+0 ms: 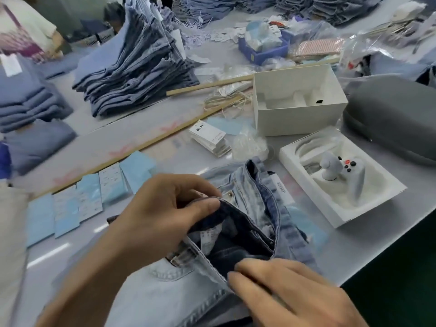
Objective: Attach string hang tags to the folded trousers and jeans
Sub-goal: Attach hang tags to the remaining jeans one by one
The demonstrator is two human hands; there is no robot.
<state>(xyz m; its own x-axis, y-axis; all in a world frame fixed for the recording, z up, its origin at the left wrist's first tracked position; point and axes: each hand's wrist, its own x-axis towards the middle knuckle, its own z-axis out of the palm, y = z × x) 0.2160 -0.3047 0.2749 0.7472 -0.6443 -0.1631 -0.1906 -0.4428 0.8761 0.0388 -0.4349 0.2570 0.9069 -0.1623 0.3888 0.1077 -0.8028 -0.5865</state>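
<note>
denim jeans [179, 286] on bench [368, 251]: left hand [162, 215] pinches waistband open, right hand [290, 293] grips its near edge, beside controller tray [295, 159].

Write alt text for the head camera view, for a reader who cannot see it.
Two hands spread open the waistband of light-blue jeans on a grey table: the left hand pinches the far edge, the right hand grips the near edge. Beyond lie blue hang tags, a white tag stack, loose strings and stacks of folded jeans.
</note>
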